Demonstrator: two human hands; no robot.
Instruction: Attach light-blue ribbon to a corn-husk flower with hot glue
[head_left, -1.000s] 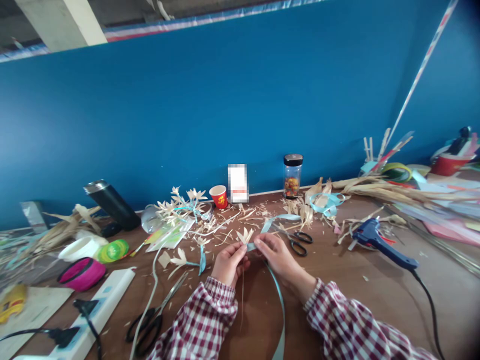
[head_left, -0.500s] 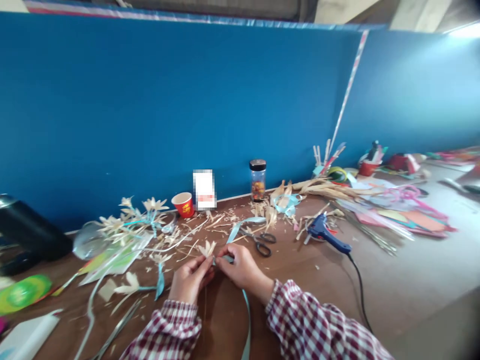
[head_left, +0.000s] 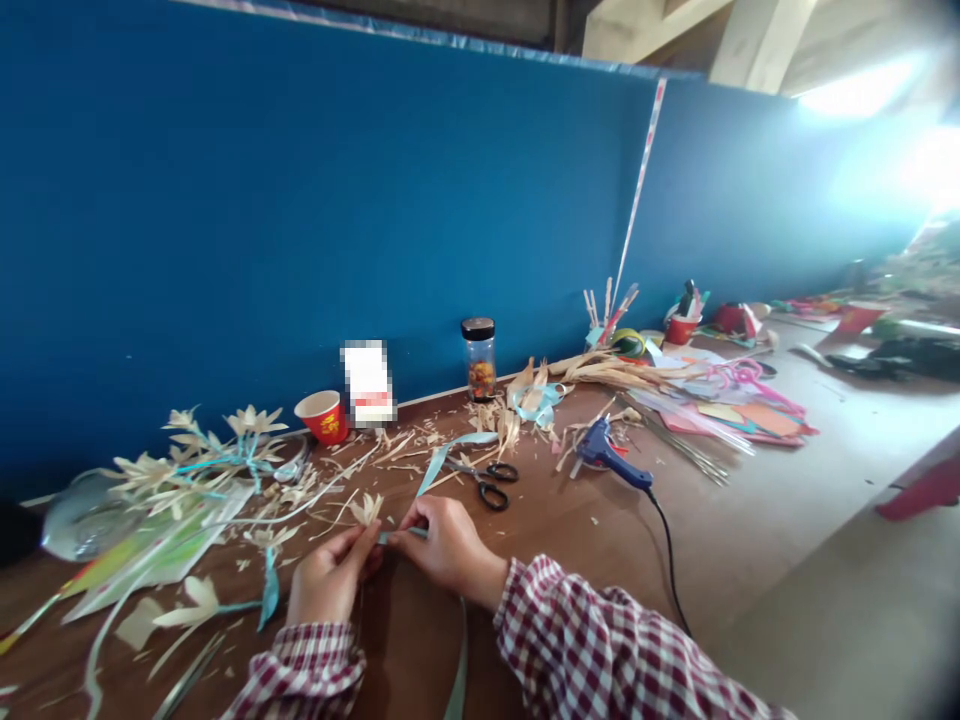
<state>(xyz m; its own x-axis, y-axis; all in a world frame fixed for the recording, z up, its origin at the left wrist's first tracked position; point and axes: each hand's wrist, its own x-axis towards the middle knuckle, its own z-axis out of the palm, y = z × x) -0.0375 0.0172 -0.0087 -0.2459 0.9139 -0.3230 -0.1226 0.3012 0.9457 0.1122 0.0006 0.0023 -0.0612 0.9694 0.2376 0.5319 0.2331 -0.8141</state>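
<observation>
My left hand (head_left: 328, 578) pinches the base of a cream husk flower (head_left: 367, 509), its petals pointing up above my fingertips. My right hand (head_left: 454, 548), just beside it, is closed on a light blue ribbon (head_left: 458, 660). A short length of this ribbon stretches between both hands, and one end hangs toward the table's front edge. Behind my right hand lie black-handled scissors (head_left: 491, 483). Left of my left hand rests another husk flower (head_left: 196, 605) with a blue-wrapped stem. The flower's stem is mostly hidden by my fingers.
A blue glue gun (head_left: 611, 455) with a black cord lies on the right. At the back stand a red paper cup (head_left: 324, 416) and a lidded jar (head_left: 479, 362). Several finished flowers (head_left: 247, 430) lie left, dried husks (head_left: 630, 370) and coloured paper (head_left: 772, 422) right.
The view has turned to the right, so the table's things sit further left. My hands have drawn slightly apart, with more ribbon showing between them.
</observation>
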